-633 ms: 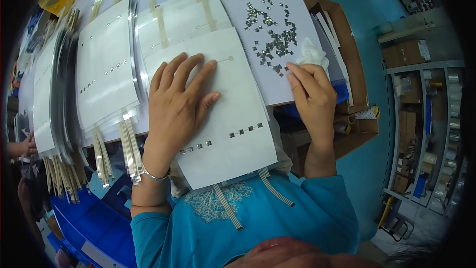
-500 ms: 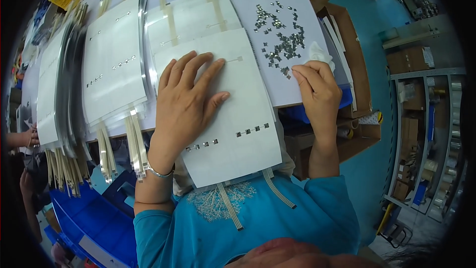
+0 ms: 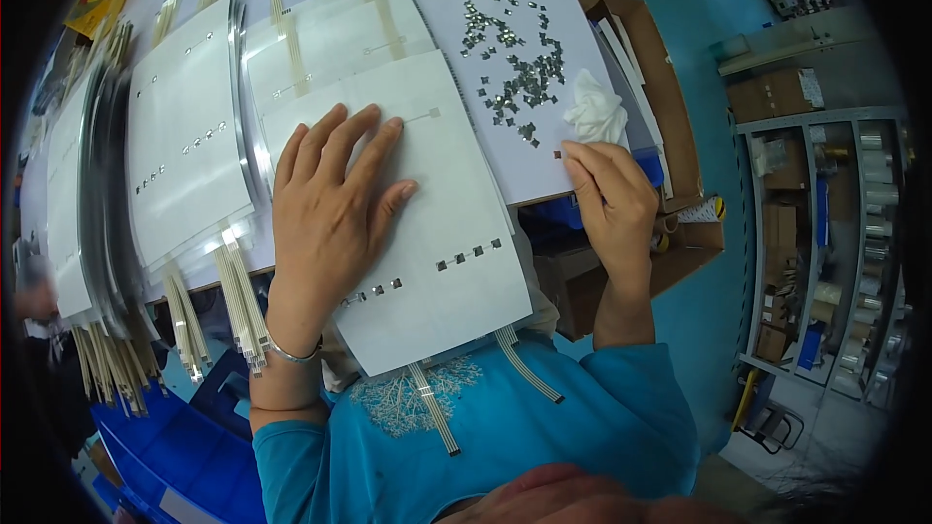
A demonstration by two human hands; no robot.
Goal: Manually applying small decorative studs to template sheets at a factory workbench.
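Note:
My left hand (image 3: 335, 189) lies flat with fingers spread on a white flexible circuit sheet (image 3: 456, 194). The sheet overhangs the table's near edge, and two striped flat tails hang from it onto my shirt. Two rows of small dark metal squares (image 3: 469, 254) sit near its lower end; the left row is partly covered by my wrist. Thumb and forefinger of my right hand (image 3: 614, 199) are pinched together, with one small metal piece (image 3: 558, 154) at their tips. Beyond lies a scattered pile of similar shiny metal pieces (image 3: 529, 81).
Left of my sheet are stacks of similar sheets (image 3: 189, 141) with striped tails. A crumpled white cloth (image 3: 595, 109) lies by my right hand. Cardboard boxes (image 3: 680, 155) flank the table's right side; shelving (image 3: 825, 233) stands farther right. Another person's blurred hand (image 3: 37, 291) shows far left.
My right hand has drawn away from the pile, rightward and toward me, with a metal piece at its fingertips. My left hand stays on the sheet. The whole view has shifted left.

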